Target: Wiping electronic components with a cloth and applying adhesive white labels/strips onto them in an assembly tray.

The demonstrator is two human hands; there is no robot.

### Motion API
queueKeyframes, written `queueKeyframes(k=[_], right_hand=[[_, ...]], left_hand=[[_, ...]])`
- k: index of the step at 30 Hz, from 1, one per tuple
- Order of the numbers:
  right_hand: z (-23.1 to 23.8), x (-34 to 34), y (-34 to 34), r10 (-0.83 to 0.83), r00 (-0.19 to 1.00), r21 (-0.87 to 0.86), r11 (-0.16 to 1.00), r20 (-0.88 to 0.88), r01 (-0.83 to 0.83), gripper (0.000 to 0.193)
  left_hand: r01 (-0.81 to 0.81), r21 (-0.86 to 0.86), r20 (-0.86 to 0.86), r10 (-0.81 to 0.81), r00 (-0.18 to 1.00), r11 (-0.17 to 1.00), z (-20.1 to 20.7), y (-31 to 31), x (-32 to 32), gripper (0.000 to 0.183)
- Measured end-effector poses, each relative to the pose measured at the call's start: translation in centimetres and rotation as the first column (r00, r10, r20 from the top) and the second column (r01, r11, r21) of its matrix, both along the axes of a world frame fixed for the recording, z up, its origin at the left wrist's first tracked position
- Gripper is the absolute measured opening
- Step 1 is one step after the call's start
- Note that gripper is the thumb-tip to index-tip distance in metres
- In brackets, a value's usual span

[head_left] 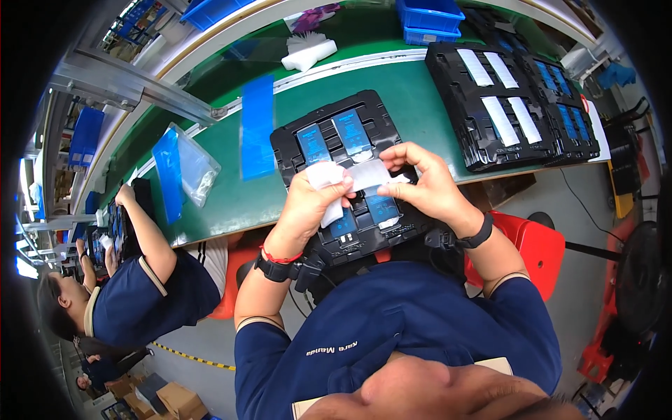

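A black moulded tray (pixel 283 143) lies tilted at the table's front edge, holding several flat blue battery-like packs (pixel 313 143). Above its middle stretches a translucent white strip (pixel 368 175). My left hand (pixel 308 203) is closed on a crumpled white cloth or tissue (pixel 326 175), its thumb and finger pinching at the left end of the strip. At the strip's other end is my right hand (pixel 427 185), thumb below and curled fingers above, gripping its edge. Both hands partly hide the packs beneath them.
Stacked black trays (pixel 458 105) with white strips stand at the right. Blue film (pixel 257 129) and a clear bag (pixel 198 168) lie on the green table (pixel 224 203). Blue bins (pixel 430 15) sit behind. A co-worker (pixel 150 294) works at the left; a red stool (pixel 535 252) stands right.
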State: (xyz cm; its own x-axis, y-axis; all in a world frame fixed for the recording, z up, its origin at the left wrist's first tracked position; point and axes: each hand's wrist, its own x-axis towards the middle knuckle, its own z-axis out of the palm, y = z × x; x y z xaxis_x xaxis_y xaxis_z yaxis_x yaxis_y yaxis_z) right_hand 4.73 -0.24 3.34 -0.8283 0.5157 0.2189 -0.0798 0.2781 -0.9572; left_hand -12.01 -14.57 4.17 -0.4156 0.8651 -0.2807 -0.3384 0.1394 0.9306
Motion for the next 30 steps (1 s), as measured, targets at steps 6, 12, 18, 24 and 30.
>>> queueKeyframes(k=[6, 12, 18, 24, 30], right_hand=[[-0.2, 0.0, 0.7, -0.053, 0.994, -0.358, 0.934, -0.096, 0.015, 0.007], [0.6, 0.4, 1.4, 0.249, 0.968, -0.549, 0.810, 0.007, -0.205, 0.008], [-1.1, -0.6, 1.4, 0.460, 0.879, -0.422, 0.827, 0.129, -0.371, 0.008], [0.3, -1.3, 1.0, 0.451, 0.829, -0.152, 0.893, 0.331, -0.425, 0.010], [1.3, -4.8, 1.0, 0.425, 0.827, 0.267, 0.803, 0.368, -0.532, 0.013]], left_hand=[[0.302, -0.099, -0.708, -0.281, 0.648, 0.948, 0.3, -1.0, -3.4, 0.029], [0.463, -0.575, -0.742, -0.669, 0.054, 0.675, 2.2, 0.1, -4.6, 0.056], [0.465, -0.612, -0.710, -0.704, 0.033, 0.639, 2.5, 1.3, -4.5, 0.051], [0.663, -0.360, -0.766, -0.614, 0.191, 0.656, 1.8, 0.6, -7.8, 0.015], [0.594, -0.212, -0.646, -0.568, 0.510, 0.776, 3.3, -2.1, -9.4, 0.015]])
